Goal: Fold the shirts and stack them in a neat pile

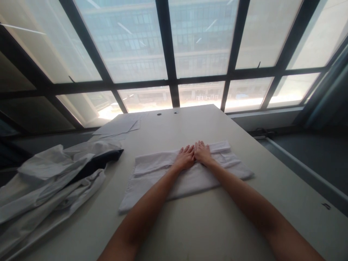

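A white cloth (152, 183), partly folded over along its far side, lies spread across the table in front of me. My left hand (185, 156) rests flat on the folded far strip, palm down, fingers pointing away. Right beside it, my right hand (202, 151) presses on the same strip with its fingers stretched out. The two hands nearly touch at the middle of the cloth. Some wrinkles run along the fold on either side of them. Whether the cloth is a garment I cannot tell.
On the left, a heap of white fabric (49, 163) with a dark piece (95, 165) hangs over the edge of the white table (190, 228). Paper sheets (116, 126) lie at the far left. Large windows (199, 40) stand behind. A small dark object (326, 206) is near the right edge.
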The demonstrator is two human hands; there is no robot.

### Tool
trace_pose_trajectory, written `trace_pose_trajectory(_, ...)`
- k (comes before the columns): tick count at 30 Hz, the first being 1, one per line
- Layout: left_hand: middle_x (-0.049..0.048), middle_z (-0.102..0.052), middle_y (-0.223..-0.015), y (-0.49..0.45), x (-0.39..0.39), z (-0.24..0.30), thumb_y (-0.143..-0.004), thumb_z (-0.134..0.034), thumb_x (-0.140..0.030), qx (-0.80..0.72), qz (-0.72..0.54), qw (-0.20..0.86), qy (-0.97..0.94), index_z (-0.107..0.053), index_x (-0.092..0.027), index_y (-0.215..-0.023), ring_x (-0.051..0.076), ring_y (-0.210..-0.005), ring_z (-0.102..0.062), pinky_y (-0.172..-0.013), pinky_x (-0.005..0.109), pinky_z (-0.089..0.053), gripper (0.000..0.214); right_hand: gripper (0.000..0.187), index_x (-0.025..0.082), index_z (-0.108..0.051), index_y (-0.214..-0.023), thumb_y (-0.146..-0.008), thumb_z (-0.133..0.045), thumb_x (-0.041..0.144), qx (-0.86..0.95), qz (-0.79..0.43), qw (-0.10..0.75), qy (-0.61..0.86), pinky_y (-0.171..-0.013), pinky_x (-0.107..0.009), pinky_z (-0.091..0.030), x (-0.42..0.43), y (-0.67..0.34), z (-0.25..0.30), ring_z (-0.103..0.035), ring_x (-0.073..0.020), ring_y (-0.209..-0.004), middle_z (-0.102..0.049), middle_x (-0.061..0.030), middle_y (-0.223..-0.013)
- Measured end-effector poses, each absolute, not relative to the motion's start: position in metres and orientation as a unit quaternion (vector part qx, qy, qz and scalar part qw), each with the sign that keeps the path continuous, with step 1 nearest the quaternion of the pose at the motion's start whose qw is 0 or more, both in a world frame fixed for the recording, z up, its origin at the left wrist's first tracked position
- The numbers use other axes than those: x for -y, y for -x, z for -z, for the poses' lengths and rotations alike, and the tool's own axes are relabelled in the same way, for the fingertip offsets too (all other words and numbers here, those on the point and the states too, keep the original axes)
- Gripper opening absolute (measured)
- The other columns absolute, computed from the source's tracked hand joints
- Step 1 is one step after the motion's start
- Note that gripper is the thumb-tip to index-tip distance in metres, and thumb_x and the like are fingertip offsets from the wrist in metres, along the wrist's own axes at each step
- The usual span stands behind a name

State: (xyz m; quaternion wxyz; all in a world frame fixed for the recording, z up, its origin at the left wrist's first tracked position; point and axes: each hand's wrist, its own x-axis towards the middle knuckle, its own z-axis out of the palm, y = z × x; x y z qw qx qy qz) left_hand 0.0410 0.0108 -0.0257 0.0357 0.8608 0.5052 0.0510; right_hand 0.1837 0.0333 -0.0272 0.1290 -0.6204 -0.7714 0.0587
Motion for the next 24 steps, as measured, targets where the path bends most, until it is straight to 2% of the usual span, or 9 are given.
trace_pose_trajectory(3, 0.0077, -0.026, -0.165, -0.041, -0.011, 0.027, -0.106, -0.023, -0.041, -0.507, -0.056, 0.040, -0.859, -0.026, -0.021, -0.160, 0.028, -0.153, -0.020, -0.121, 0.055, -0.020, 0.057, 0.057, 0.009, -0.042, -0.151, -0.104, -0.021, 0.034, 0.767, -0.048, 0.127, 0.627, -0.120, -0.055, -0.016, -0.033, -0.188, 0.034, -0.023, -0.0304, -0.151, -0.033, -0.0193, -0.161)
trace_pose_trajectory(7, 0.0080, -0.025, -0.166, -0.042, -0.012, 0.026, -0.106, -0.024, -0.042, -0.519, -0.058, 0.042, -0.852, -0.027, -0.019, -0.159, 0.028, -0.153, -0.019, -0.122, 0.054, -0.018, 0.059, 0.058, 0.014, -0.039, -0.154, -0.104, -0.025, 0.040, 0.756, -0.046, 0.110, 0.643, -0.119, -0.056, -0.015, -0.036, -0.201, 0.035, -0.021, -0.0309, -0.151, -0.029, -0.0177, -0.163)
trace_pose_trajectory(13, 0.0032, -0.016, -0.168, -0.031, -0.006, 0.018, -0.105, -0.023, -0.051, -0.525, -0.015, 0.065, -0.848, -0.025, -0.029, -0.160, 0.031, -0.154, -0.014, -0.121, 0.058, -0.014, 0.060, 0.059, 0.016, -0.036, -0.156, -0.103, -0.027, 0.042, 0.750, -0.042, 0.094, 0.654, -0.119, -0.055, -0.015, -0.037, -0.201, 0.036, -0.020, -0.0316, -0.152, -0.027, -0.0178, -0.164)
trace_pose_trajectory(19, 0.0035, -0.015, -0.168, 0.007, 0.006, 0.016, -0.105, -0.020, -0.055, -0.558, 0.008, 0.055, -0.828, -0.022, -0.030, -0.161, 0.031, -0.154, -0.013, -0.121, 0.058, -0.012, 0.062, 0.060, 0.016, -0.033, -0.157, -0.103, -0.023, 0.041, 0.750, -0.042, 0.081, 0.655, -0.119, -0.054, -0.012, -0.036, -0.202, 0.037, -0.017, -0.0298, -0.152, -0.025, -0.0173, -0.165)
trace_pose_trajectory(24, 0.0021, -0.015, -0.168, 0.076, 0.020, 0.019, -0.105, -0.017, -0.055, -0.614, 0.001, 0.043, -0.788, -0.017, -0.030, -0.162, 0.029, -0.155, -0.012, -0.121, 0.057, -0.014, 0.062, 0.060, 0.017, -0.033, -0.157, -0.103, -0.024, 0.042, 0.747, -0.050, 0.075, 0.659, -0.119, -0.054, -0.013, -0.039, -0.201, 0.038, -0.016, -0.0298, -0.152, -0.024, -0.0168, -0.165)
